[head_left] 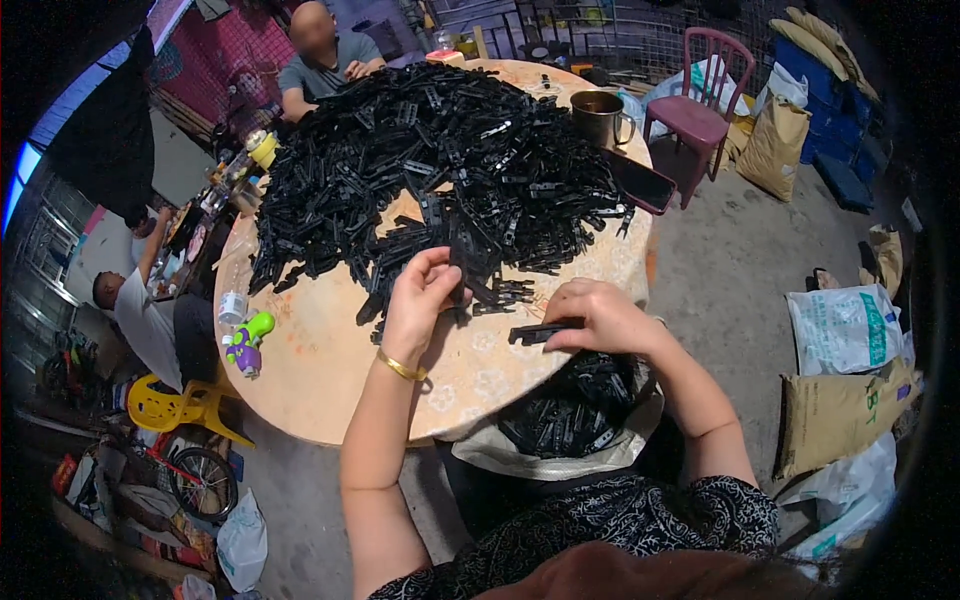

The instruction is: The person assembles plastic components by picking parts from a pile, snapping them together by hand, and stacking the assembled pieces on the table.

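- Black pieces (350,170): we see plastic, largely matt, some glossy glints.
- Table (300,375): we record a smooth top.
- Mug (597,126): shiny metal.
- Bracelet (401,369): glossy gold-toned metal.
- Open sack (560,467): we read woven plastic.
- Plum chair (697,120): smooth plastic.
- Floor (720,300): matt, rough, concrete-like.
- Garment (600,515): cloth.

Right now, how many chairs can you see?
2: a dark pink chair at the upper right and a yellow chair at the lower left. Others may be hidden.

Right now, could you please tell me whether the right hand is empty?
No, the right hand holds at least one slim black piece, jutting out to its left.
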A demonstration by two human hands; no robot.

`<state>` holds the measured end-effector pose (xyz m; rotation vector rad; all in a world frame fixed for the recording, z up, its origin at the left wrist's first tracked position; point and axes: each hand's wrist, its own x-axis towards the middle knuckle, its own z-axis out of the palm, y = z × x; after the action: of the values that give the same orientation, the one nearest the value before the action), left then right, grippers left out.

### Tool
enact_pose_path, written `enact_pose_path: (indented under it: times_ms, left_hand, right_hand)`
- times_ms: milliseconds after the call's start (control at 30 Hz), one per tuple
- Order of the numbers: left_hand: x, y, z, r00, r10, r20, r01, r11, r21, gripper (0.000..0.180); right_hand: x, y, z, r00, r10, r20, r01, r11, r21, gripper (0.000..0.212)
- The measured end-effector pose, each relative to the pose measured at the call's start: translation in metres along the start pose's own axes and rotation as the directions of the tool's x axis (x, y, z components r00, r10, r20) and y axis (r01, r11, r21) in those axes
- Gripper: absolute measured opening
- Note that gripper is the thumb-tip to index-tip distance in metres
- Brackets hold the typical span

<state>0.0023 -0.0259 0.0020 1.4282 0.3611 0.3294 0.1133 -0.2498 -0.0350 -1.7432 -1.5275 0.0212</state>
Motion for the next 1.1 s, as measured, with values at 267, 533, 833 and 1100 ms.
enact_pose_path:
  times_ms: [267, 533, 833, 1100]
  left_hand:
    - [0.010, -0.011, -0.008, 0.972, -0.105, 0.209, 0.151, 0.964, -0.219, 0.029]
    - [0.011, -0.014, -0.007, 0.981, -0.177, 0.084, 0.190, 0.962, -0.194, 0.029]
    - [0.009, -0.013, 0.002, 0.978, -0.171, 0.122, 0.189, 0.971, -0.147, 0.029]
    - [-0.001, -0.015, 0.011, 0.949, -0.169, 0.265, 0.169, 0.985, 0.022, 0.034]
  right_hand:
    - [0.035, 0.006, 0.024, 0.997, 0.064, -0.050, -0.074, 0.970, -0.233, 0.022]
    - [0.038, 0.020, 0.030, 0.998, -0.050, -0.040, 0.031, 0.920, -0.390, 0.012]
    - [0.036, 0.024, 0.025, 0.937, -0.105, -0.335, 0.019, 0.968, -0.249, 0.008]
    - [0.041, 0.004, 0.018, 0.952, -0.149, -0.267, 0.110, 0.982, -0.155, 0.008]
